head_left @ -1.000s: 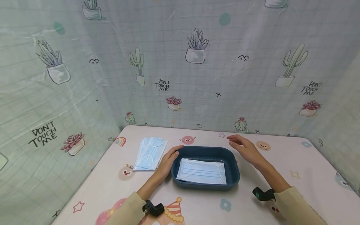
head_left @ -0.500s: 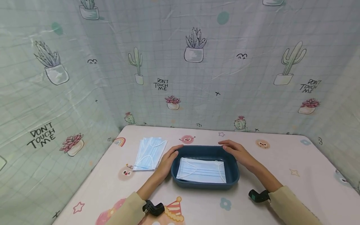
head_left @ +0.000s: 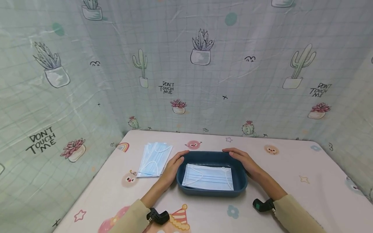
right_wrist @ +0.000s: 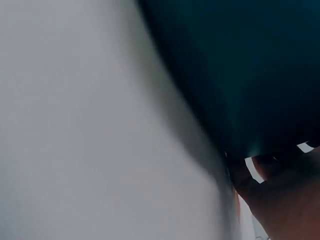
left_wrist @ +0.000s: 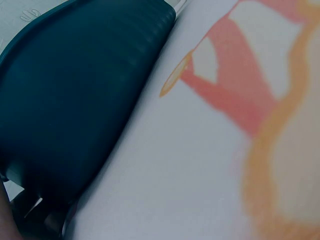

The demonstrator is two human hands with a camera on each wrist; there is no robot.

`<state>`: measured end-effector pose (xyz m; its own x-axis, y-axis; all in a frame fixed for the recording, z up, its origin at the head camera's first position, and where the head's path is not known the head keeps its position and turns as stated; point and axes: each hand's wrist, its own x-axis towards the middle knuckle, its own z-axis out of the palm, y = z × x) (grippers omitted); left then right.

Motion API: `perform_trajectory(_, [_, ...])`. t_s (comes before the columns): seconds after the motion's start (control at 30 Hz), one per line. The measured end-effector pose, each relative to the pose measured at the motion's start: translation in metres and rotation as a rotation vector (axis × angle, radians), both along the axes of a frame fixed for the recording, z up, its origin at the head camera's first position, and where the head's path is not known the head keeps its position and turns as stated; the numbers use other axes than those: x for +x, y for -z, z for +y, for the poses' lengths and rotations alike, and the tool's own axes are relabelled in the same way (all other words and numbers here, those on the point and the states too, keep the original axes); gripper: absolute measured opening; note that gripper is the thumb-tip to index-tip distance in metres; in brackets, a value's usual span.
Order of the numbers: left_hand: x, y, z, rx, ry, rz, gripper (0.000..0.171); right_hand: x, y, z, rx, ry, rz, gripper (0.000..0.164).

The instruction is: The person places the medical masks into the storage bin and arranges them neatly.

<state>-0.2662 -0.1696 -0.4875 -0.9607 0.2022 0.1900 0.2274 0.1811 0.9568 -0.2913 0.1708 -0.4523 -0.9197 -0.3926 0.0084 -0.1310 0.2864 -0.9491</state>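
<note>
A dark blue rectangular plastic bin (head_left: 211, 193) stands on the table with a flat stack of light blue disposable face masks (head_left: 208, 177) inside. My left hand (head_left: 172, 166) grips its left end, fingers round the far corner and thumb at the rim. At the opposite end, my right hand (head_left: 246, 161) holds the far right corner in the same way. In the left wrist view the bin's outer wall (left_wrist: 85, 90) fills the left side. The right wrist view shows fingers (right_wrist: 242, 175) bent along the bin's lower wall (right_wrist: 235, 75).
A second pile of face masks (head_left: 154, 160) lies on the table left of the bin, close beside my left hand. The pink patterned table (head_left: 291, 168) ends at a printed curtain (head_left: 209, 106) behind and at both sides. Black wrist cameras (head_left: 158, 216) hang under both forearms.
My right hand has moved left and down from beside the bin onto its far right corner. The left hand, bin and masks have stayed in place.
</note>
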Motion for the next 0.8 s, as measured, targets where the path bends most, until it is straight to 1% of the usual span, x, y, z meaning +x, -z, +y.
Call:
perform_trajectory(0.17, [0.0, 0.0, -0.001, 0.003, 0.008, -0.006, 0.041, 0.001, 0.002, -0.001, -0.025, -0.038, -0.019, 0.054])
perform_trajectory(0.3, [0.001, 0.0, -0.002, -0.002, 0.002, -0.001, 0.041, 0.001, 0.004, 0.001, -0.036, -0.051, -0.035, 0.053])
perform_trajectory(0.4, [0.001, 0.0, 0.0, -0.003, 0.005, 0.007, 0.041, 0.001, 0.007, 0.004, -0.048, -0.053, -0.025, 0.052])
perform_trajectory(0.53, [0.001, 0.0, 0.0, 0.004, 0.003, -0.001, 0.04, -0.001, 0.012, 0.007, -0.071, -0.054, -0.011, 0.051])
perform_trajectory(0.8, [0.002, -0.002, -0.001, 0.005, -0.007, 0.013, 0.038, 0.0, 0.014, 0.003, -0.091, -0.054, -0.018, 0.054])
